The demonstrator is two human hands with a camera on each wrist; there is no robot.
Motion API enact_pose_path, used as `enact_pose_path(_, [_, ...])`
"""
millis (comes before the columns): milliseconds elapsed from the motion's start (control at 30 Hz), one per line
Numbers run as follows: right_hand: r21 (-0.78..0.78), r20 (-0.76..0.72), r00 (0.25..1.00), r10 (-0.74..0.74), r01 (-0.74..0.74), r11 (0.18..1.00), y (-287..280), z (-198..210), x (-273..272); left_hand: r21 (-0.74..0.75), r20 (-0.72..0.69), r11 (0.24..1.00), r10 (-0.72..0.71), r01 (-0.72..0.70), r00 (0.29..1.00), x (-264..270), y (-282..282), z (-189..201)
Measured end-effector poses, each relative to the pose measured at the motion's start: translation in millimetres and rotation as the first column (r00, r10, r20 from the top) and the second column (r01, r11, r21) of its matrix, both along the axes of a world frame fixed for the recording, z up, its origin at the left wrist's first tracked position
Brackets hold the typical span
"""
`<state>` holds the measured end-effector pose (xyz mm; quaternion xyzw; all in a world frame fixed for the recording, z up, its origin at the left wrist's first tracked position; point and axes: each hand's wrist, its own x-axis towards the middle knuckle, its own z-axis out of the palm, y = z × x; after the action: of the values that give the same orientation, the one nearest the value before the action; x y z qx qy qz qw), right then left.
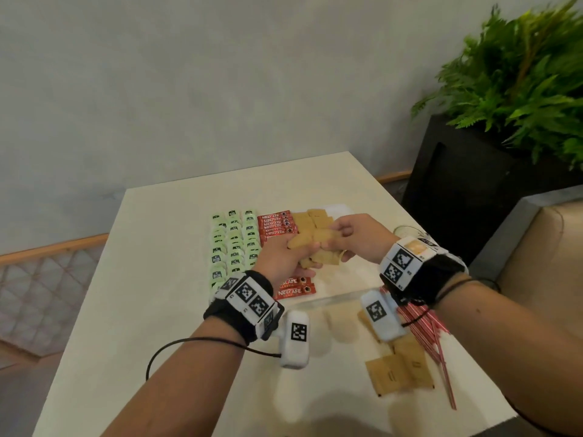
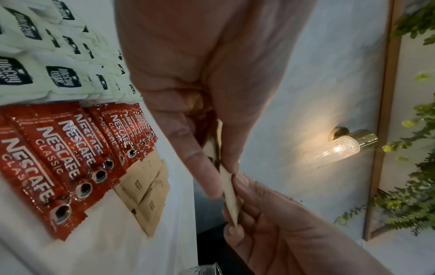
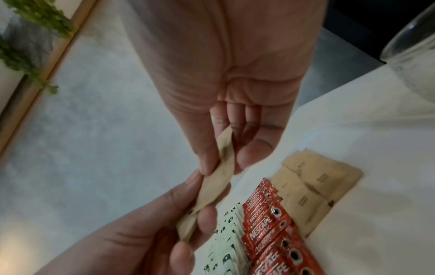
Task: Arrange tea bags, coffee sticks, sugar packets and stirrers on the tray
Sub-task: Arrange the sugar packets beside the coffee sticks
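Observation:
Both hands hold a small stack of brown sugar packets (image 1: 315,244) above the tray (image 1: 347,282). My left hand (image 1: 293,252) grips the stack from below and the left. My right hand (image 1: 332,238) pinches one packet (image 3: 223,163) at the stack's upper end, thumb against fingers. On the tray lie rows of green tea bags (image 1: 233,244), red coffee sticks (image 1: 276,223) and a column of sugar packets (image 1: 318,217). More sugar packets (image 1: 400,367) and red-and-white stirrers (image 1: 432,335) lie loose on the table at the near right.
A glass (image 1: 407,230) stands on the table past my right wrist, close to the right edge. Off the table's right side are a black planter (image 1: 457,190) with a fern and a beige seat (image 1: 542,253). A grey wall runs behind the table.

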<state>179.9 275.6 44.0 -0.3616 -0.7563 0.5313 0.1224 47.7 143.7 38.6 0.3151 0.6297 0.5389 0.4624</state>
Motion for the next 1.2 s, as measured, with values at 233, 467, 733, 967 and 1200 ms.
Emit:
enact_pose_path(233, [-0.17,-0.089,0.968,-0.236,0.219,0.961,5.5,-16.9,-9.0,-0.053,0.118,0.994,0.104,-0.098,0.988,-24.1,5.2,-3.6])
enact_pose_path(467, [0.133,0.304,0.934,-0.185,0.151,0.98,19.7,-56.6,-15.1,-0.168,0.055,0.984,0.073,-0.063,0.996,-58.6,4.5,-17.3])
enact_pose_path(733, [0.137,0.361,0.906,-0.22,0.182,0.974,22.4,-63.8,-38.8,-0.23,0.091,0.971,0.086,-0.063,0.992,-73.0,14.7,-25.8])
enact_pose_path(967, [0.143,0.358,0.907,-0.22,0.179,0.973,26.2,-70.8,-52.6,-0.241,0.08,0.968,0.094,-0.072,0.992,-81.8,22.1,-29.5])
enact_pose_path(1200, [0.147,0.173,0.945,-0.278,0.255,0.956,26.6,-68.2,-39.4,-0.183,0.121,0.982,0.068,-0.045,0.99,-69.6,23.7,-28.5])
